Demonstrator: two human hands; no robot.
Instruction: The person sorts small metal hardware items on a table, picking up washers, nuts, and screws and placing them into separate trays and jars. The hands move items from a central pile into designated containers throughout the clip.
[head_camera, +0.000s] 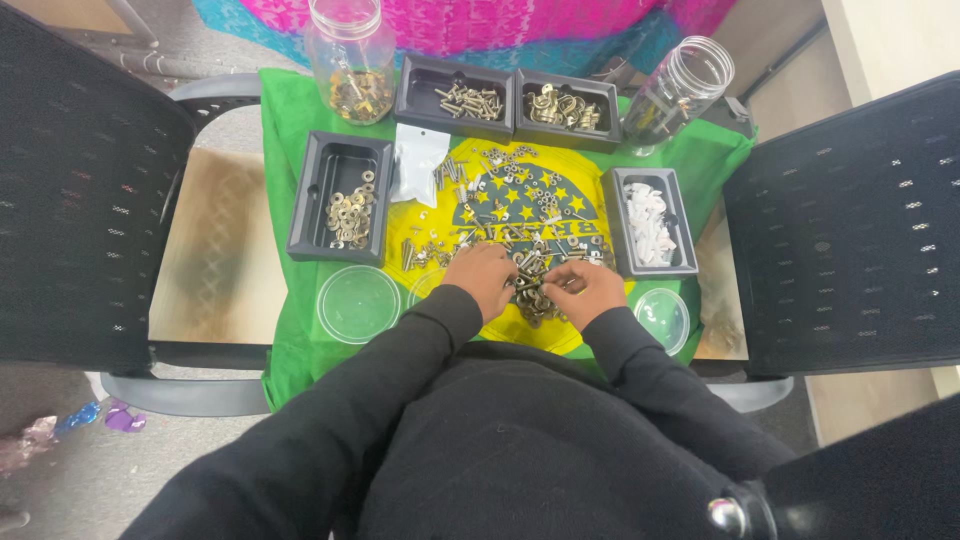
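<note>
While both hands dig in the hardware pile (535, 285), left hand (485, 278) and right hand (585, 290) pinch small pieces, grey tray (300, 215) at ten o'clock.

White plastic bag (418, 160), maybe, btwn trays

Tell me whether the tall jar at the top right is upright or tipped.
Tipped. The clear jar leans with its open mouth toward the upper right, a few dark pieces inside, beside the black tray of brass hooks.
</note>
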